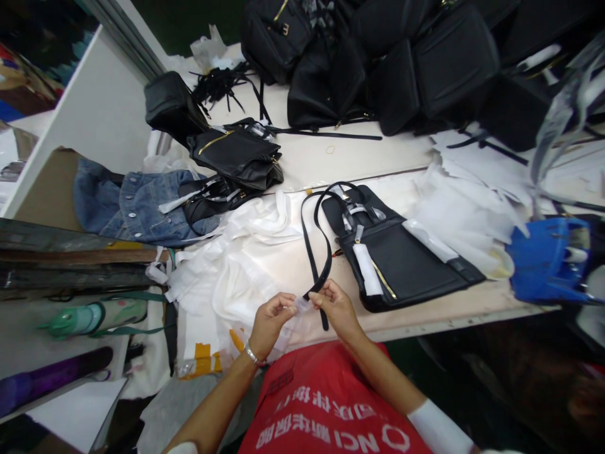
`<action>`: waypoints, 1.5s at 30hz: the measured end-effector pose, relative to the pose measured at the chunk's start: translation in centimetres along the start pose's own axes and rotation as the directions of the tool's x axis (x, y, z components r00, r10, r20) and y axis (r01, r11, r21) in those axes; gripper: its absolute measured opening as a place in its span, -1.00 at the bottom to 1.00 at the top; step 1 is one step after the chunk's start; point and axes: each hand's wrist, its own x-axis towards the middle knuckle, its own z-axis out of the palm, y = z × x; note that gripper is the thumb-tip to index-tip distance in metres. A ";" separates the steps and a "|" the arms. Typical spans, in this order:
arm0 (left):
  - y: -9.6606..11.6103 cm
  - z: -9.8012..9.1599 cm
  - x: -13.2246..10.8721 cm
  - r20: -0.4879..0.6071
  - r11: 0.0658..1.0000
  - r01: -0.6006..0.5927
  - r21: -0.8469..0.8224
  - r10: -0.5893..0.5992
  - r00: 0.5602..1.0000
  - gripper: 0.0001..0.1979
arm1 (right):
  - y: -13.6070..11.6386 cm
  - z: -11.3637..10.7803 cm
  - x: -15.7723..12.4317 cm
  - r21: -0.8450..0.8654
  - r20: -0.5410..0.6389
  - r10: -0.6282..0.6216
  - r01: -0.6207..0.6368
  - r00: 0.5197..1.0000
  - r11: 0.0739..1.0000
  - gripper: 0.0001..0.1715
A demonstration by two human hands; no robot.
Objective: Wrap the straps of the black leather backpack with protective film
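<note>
Close to the table's front edge, my left hand pinches a small piece of clear plastic film. Right beside it, my right hand has its fingers closed on a black strap, near the strap's end where the film meets it. That strap loops up to a black backpack lying flat to the right. The backpack has a gold zipper, and white wrapping covers its pull. More wrapping runs along one of its edges.
Thin white sheets lie left of the strap, more to the right. A denim jacket and black bags are at the left. Several black bags crowd the back. A blue plastic object stands at the right edge.
</note>
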 end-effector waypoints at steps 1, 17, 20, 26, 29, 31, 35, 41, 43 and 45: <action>0.1 0.0 0.0 0.012 1.000 -0.003 0.004 0.003 1.000 -0.90 | -0.1 -0.2 0.0 -0.011 0.006 -0.011 0.011 1.000 1.000 -0.77; 0.5 0.5 0.4 0.064 0.989 -0.062 0.131 0.054 0.996 -0.92 | -0.9 -1.0 -0.4 -0.042 0.069 0.005 -0.002 0.998 0.999 -0.77; 1.3 0.7 0.4 0.072 0.981 -0.094 0.168 0.083 0.994 -0.91 | -1.2 -1.1 -0.4 -0.037 0.078 -0.001 0.004 0.997 0.999 -0.79; 1.9 1.6 0.6 0.084 0.981 -0.102 0.164 0.090 0.992 -0.90 | -1.0 -0.8 -0.8 0.044 0.154 0.055 -0.062 0.987 0.997 -0.80; 1.5 1.7 0.9 0.068 0.990 -0.069 0.120 0.061 0.996 -0.89 | -0.6 -1.0 -0.6 0.022 0.138 0.050 -0.053 0.989 0.998 -0.80; 1.6 1.4 1.0 0.048 0.994 -0.051 0.095 0.046 0.998 -0.88 | -0.7 -1.3 -0.4 -0.002 0.125 0.031 -0.031 0.992 1.000 -0.81; 3.0 0.3 0.8 0.069 0.986 -0.086 0.143 0.077 0.995 -0.88 | -1.4 -1.8 0.4 0.036 0.066 0.017 -0.019 0.998 0.999 -0.77; 3.7 0.7 0.7 0.272 0.923 -0.216 0.318 0.130 0.954 -0.93 | -1.7 -1.0 0.8 0.133 0.039 0.014 -0.019 0.999 0.991 -0.74; 3.2 1.0 1.0 0.259 0.917 -0.218 0.334 0.133 0.957 -0.94 | -1.4 -0.6 0.8 0.136 0.049 0.006 -0.013 0.999 0.991 -0.76; 2.7 1.0 1.3 0.228 0.909 -0.207 0.361 0.129 0.965 -0.92 | -1.3 -0.4 0.7 0.113 0.104 0.025 -0.037 0.994 0.993 -0.75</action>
